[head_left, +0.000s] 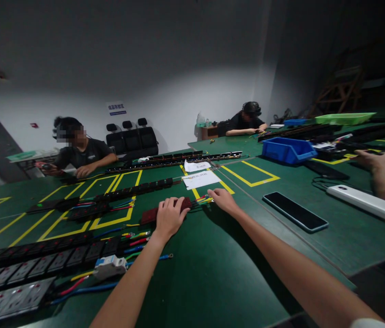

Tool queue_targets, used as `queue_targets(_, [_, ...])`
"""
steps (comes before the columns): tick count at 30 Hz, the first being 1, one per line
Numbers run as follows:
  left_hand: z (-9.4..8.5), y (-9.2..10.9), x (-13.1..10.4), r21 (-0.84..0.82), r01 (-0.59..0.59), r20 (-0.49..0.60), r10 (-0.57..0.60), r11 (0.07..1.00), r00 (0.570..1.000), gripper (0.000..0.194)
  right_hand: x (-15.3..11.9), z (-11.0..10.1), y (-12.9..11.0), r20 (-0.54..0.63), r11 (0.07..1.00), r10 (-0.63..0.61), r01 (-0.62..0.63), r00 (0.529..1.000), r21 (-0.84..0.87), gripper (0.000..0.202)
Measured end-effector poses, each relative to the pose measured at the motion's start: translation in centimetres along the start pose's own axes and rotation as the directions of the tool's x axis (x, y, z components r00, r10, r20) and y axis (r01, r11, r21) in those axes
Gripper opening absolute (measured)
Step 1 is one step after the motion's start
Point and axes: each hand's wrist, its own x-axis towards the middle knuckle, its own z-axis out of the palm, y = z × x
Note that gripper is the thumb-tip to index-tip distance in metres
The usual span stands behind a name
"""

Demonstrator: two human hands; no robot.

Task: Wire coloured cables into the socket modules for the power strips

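Under my left hand (171, 217) lies a dark red block-like piece (149, 217), flat on the green table; my fingers are curled over its top and hold it. Several thin wires (199, 200) in red, yellow and green come out of its right end. The fingertips of my right hand (224, 200) are pinched at the ends of these wires. White paper sheets (201, 180) with printed text lie just beyond the wires. To the left of my left hand is a short black socket strip (89, 210) with coloured wires.
Long socket strips (11, 294) and a white circuit breaker (110, 266) fill the near left. To the right are a phone (295, 212), a blue bin (288, 150), a white power bank-like bar (366, 202) and a co-worker's hand (377, 159). Two people sit across the table.
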Motion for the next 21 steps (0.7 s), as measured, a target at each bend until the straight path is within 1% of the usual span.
queue_targets(3, [-0.1,0.1,0.0,0.003,0.009,-0.019,-0.009,1.000,1.000,0.047,0.2,0.0,0.1,0.016,0.990,-0.043,0.041,0.999,0.134,0.053])
queue_targets(5, [-0.2,0.1,0.0,0.009,0.015,-0.030,-0.015,1.000,0.999,0.048,0.1,0.1,0.0,0.040,0.970,-0.045,0.034,0.998,0.239,0.055])
queue_targets(8, [-0.2,0.1,0.0,0.017,0.025,-0.045,-0.024,1.000,0.999,0.047,-0.2,-0.1,-0.6,0.103,0.925,-0.007,-0.033,0.995,0.379,0.055])
queue_targets(11, [-0.3,0.1,-0.1,0.017,0.028,-0.054,-0.027,0.999,0.998,0.047,-0.6,-0.4,-1.3,0.164,0.894,0.044,-0.112,0.986,0.434,0.052])
queue_targets(14, [-0.3,0.1,-0.1,0.014,0.028,-0.058,-0.027,1.000,0.998,0.047,-0.7,-0.5,-1.6,0.189,0.860,0.078,-0.162,0.979,0.483,0.047])
queue_targets(16, [-0.3,0.1,-0.1,0.016,0.030,-0.060,-0.029,0.999,0.998,0.048,-0.6,-0.4,-1.6,0.200,0.817,0.092,-0.189,0.975,0.545,0.043])
queue_targets(18, [-0.2,0.1,-0.1,0.022,0.034,-0.065,-0.033,0.999,0.997,0.048,-0.5,0.0,-1.5,0.214,0.750,0.106,-0.219,0.971,0.624,0.038])
queue_targets(21, [-0.2,0.1,-0.1,0.032,0.045,-0.081,-0.042,0.998,0.996,0.047,-0.3,0.7,-1.5,0.247,0.601,0.141,-0.281,0.959,0.749,0.032])
